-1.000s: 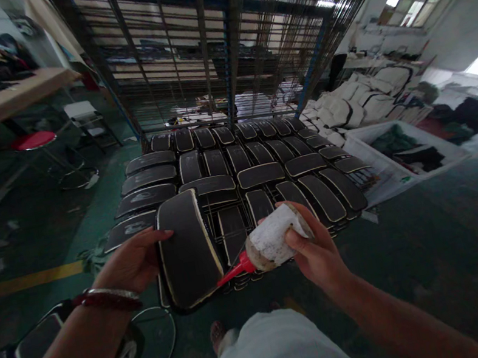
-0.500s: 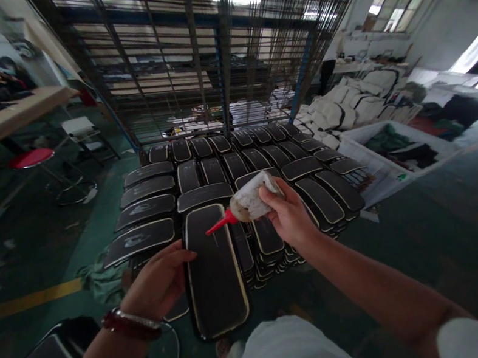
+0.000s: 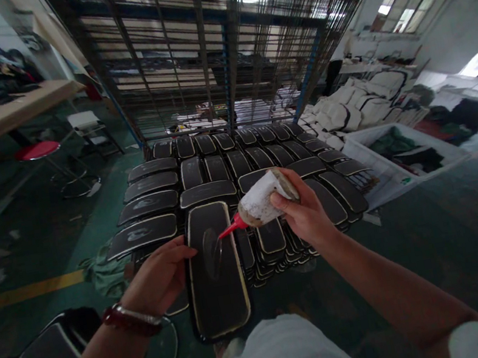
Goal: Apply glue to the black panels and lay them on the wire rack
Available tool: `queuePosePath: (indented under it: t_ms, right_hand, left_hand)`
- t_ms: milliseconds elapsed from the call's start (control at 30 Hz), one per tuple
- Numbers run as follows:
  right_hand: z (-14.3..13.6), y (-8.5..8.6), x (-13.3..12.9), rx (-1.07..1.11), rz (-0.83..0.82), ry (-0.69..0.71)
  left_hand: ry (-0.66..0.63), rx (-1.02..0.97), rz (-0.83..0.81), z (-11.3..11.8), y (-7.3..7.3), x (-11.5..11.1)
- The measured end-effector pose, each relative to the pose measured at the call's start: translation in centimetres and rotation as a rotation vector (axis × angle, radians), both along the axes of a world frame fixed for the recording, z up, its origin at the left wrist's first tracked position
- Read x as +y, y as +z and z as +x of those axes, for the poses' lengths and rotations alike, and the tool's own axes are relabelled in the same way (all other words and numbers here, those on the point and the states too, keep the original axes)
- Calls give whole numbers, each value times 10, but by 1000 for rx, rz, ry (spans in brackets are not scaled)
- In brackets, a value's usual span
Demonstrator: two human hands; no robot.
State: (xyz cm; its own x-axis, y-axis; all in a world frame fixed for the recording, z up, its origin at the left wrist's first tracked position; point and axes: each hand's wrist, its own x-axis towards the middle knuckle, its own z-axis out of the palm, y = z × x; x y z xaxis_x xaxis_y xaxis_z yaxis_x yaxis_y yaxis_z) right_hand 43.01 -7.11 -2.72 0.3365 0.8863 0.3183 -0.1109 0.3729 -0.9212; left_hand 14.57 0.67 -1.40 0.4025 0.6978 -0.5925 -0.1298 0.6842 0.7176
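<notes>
My left hand (image 3: 167, 273) grips the left edge of a long black panel (image 3: 220, 293) with a pale rim, its thumb lying on the face. My right hand (image 3: 302, 208) is closed around a stained white bottle (image 3: 261, 198) with a red nozzle. The bottle tilts down to the left, the nozzle tip just over the panel's upper part. A wet, shiny loop of clear liquid (image 3: 210, 255) shows on the panel below the tip. Stacks of similar black panels (image 3: 146, 206) lie beyond both hands.
A wire rack (image 3: 217, 53) rises behind the stacks. On the left are a red stool (image 3: 37, 150), a white chair and a long table (image 3: 1, 119). A white bin (image 3: 376, 195) with dark cloth and piled white pieces are at the right.
A loop of liquid has appeared on the panel. My right hand has moved slightly right and down with the bottle. My left hand keeps its hold on the panel.
</notes>
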Motion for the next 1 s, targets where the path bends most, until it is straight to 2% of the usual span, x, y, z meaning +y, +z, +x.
queuePosePath:
  t_ms: [67, 167, 233, 333, 367, 433, 500, 600, 700, 767, 900, 1000]
  right_hand:
    - [-1, 0, -3, -15, 22, -29]
    - [-11, -10, -12, 68, -50, 35]
    - [-16, -18, -16, 235, -197, 138]
    - [-10, -25, -19, 655, -453, 225]
    - [-2, -25, -20, 810, -486, 197]
    - [22, -21, -26, 1074, -432, 67]
    - [56, -16, -38, 1230, -273, -93]
    - [110, -13, -66, 1312, -29, -372]
    - [147, -16, -95, 1306, 64, -560]
    - [158, -22, -110, 1297, 72, -630]
    - [159, -37, -130, 1307, 0, -703]
    - [157, -49, -140, 1298, -66, -736]
  left_hand:
    - [8, -10, -5, 1, -1, 1]
    - [56, -7, -10, 2, -2, 3]
    - [96, 5, -5, 0, -5, 5]
    - [125, 38, 16, -6, -16, 13]
    - [134, 56, 24, -10, -21, 17]
    - [162, 98, 45, -19, -31, 25]
    - [190, 142, 66, -26, -41, 34]
    - [198, 193, 88, -27, -55, 45]
    - [145, 220, 98, -9, -71, 56]
    - [101, 241, 97, 13, -85, 63]
    - [36, 307, 89, 62, -117, 77]
    - [-20, 364, 86, 89, -137, 84]
